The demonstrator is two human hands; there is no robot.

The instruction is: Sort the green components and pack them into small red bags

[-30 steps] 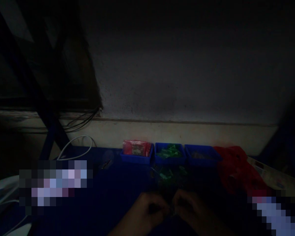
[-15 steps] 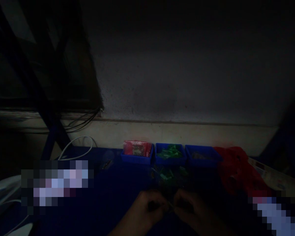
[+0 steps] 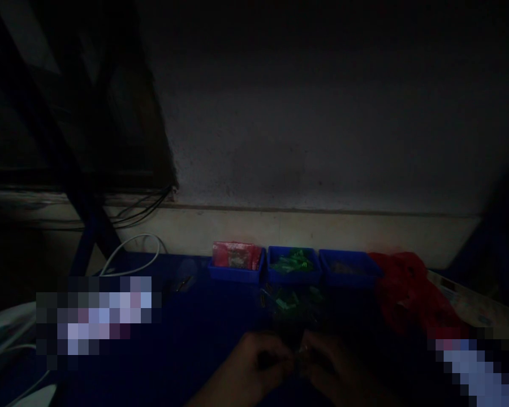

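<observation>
The left hand [image 3: 257,360] and right hand [image 3: 331,364] pinch a small clear shiny piece [image 3: 304,350], which now glints farther right than before.

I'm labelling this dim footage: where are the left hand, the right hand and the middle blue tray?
Left hand [image 3: 249,362]: head view, back of the hand.
Right hand [image 3: 338,359]: head view, back of the hand.
Middle blue tray [image 3: 293,277]: head view, front wall.
</observation>
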